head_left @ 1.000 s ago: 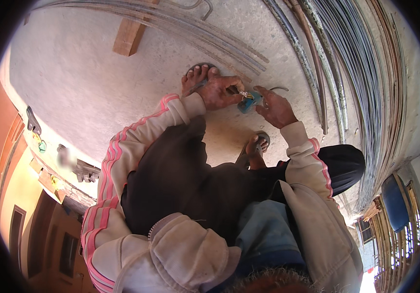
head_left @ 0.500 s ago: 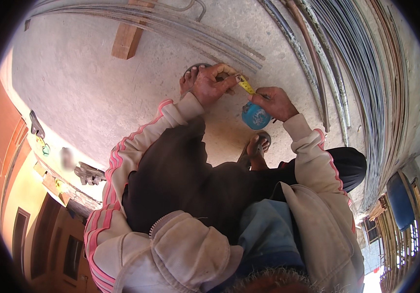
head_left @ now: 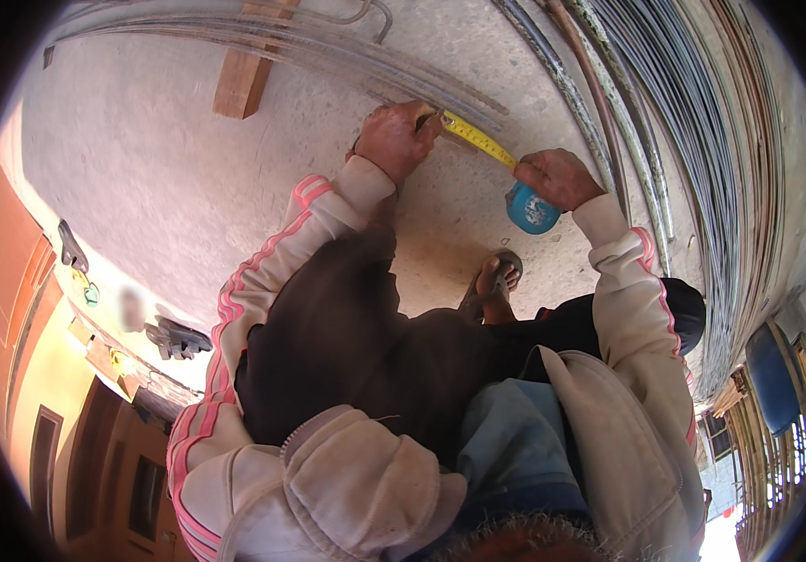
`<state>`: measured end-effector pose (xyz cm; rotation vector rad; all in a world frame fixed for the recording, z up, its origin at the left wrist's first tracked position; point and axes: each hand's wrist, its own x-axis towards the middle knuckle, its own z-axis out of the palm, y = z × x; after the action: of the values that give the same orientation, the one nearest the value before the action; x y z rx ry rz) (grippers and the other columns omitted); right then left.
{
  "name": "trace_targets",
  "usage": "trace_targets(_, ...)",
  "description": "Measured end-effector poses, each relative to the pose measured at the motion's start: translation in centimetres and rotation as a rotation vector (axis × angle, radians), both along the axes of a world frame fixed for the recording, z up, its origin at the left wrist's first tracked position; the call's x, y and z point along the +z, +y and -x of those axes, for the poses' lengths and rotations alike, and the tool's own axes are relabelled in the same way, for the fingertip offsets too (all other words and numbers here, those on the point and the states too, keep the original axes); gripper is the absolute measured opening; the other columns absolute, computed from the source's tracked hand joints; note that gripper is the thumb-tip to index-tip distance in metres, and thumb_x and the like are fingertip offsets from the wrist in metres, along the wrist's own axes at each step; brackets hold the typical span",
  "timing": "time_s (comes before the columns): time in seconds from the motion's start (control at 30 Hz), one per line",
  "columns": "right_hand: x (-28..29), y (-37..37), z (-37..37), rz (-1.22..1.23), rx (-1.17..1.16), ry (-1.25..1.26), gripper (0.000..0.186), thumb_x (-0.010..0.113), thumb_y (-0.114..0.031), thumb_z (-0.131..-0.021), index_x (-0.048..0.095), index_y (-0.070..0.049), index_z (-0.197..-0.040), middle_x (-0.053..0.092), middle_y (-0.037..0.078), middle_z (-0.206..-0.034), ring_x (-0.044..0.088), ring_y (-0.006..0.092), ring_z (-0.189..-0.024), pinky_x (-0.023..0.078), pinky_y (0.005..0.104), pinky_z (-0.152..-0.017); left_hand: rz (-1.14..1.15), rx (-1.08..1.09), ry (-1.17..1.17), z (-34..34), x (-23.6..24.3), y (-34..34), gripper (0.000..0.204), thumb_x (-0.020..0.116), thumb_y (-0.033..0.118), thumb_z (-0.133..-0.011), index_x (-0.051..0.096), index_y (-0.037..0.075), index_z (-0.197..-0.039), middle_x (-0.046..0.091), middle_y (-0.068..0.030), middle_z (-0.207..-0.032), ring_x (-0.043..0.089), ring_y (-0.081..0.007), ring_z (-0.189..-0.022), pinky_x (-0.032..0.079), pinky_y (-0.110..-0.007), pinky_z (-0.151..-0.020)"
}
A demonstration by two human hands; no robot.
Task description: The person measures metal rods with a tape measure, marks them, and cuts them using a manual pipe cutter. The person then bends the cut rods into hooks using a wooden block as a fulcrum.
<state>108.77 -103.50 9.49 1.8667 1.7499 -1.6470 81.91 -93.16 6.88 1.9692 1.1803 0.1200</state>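
A tape measure with a round blue case [head_left: 533, 208] has a stretch of yellow blade [head_left: 480, 140] drawn out between my hands. My left hand [head_left: 395, 140] is closed on the blade's free end, close to the tips of some thin metal rods [head_left: 422, 79] on the floor. My right hand [head_left: 560, 178] grips the blade and case from above, so its fingers partly cover the case's upper edge. The blade slopes down from left to right, held above the concrete.
A brown wooden block [head_left: 240, 84] lies under the rods at the upper left. Long pipes [head_left: 572, 84] and a large bundle of grey rods [head_left: 679, 122] line the right side. Dark sandals [head_left: 176, 337] sit at the left, and a blue chair back [head_left: 771, 379] stands far right.
My hands have moved apart, the right one with the case going right and slightly up, the left one rising a little. More yellow blade now shows between them.
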Motion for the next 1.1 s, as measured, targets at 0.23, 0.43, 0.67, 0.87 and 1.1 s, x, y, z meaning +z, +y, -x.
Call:
trace_targets(0.23,-0.5,-0.2,-0.5,-0.030,0.030,-0.048,0.037,0.055,-0.039,-0.088,0.071,-0.007,-0.085,0.066,0.021,-0.077,0.064,0.0424,-0.076,0.048,0.0524,-0.071,-0.120,-0.086,0.083,-0.7,-0.9,-0.3,0.022,0.064,0.030,-0.091,0.069,0.009,-0.088,0.068,-0.0163,-0.079,0.066,-0.0385,-0.077,0.051,-0.050,-0.071)
trace_targets(0.43,-0.6,-0.4,-0.4,-0.125,0.010,-0.118,0.036,0.055,-0.040,-0.087,0.071,-0.007,-0.082,0.066,0.021,-0.076,0.065,0.0417,-0.075,0.049,0.0529,-0.072,-0.125,-0.077,0.019,-0.8,-0.6,-0.1,0.016,0.066,0.025,-0.089,0.068,0.009,-0.087,0.067,-0.0149,-0.075,0.065,-0.0394,-0.069,0.052,-0.050,-0.067)
trace_targets(0.67,-0.9,-1.2,0.4,-0.186,-0.032,-0.214,0.033,0.059,-0.040,-0.087,0.071,-0.009,-0.084,0.066,0.020,-0.074,0.065,0.0405,-0.074,0.051,0.0513,-0.071,-0.164,-0.076,0.021,-0.8,-0.4,-0.3,0.016,0.066,0.025,-0.088,0.067,0.010,-0.086,0.067,-0.0166,-0.072,0.065,-0.0398,-0.068,0.051,-0.050,-0.065)
trace_targets(0.87,-1.4,-1.8,0.9,-0.246,-0.021,-0.261,0.033,0.059,-0.040,-0.088,0.070,-0.008,-0.085,0.067,0.018,-0.076,0.066,0.0391,-0.074,0.051,0.0501,-0.070,-0.138,-0.058,0.050,-0.7,-0.8,-0.5,0.017,0.066,0.027,-0.089,0.068,0.011,-0.089,0.066,-0.0184,-0.071,0.064,-0.0403,-0.067,0.051,-0.051,-0.064)
trace_targets(1.1,-1.2,-1.6,0.7,-0.273,0.012,-0.270,0.034,0.059,-0.039,-0.088,0.068,-0.007,-0.084,0.067,0.018,-0.077,0.066,0.0388,-0.075,0.052,0.0499,-0.070,-0.139,-0.060,-0.018,-0.6,-1.1,-0.6,0.019,0.066,0.029,-0.090,0.067,0.010,-0.089,0.065,-0.0184,-0.070,0.064,-0.0398,-0.067,0.051,-0.051,-0.063)
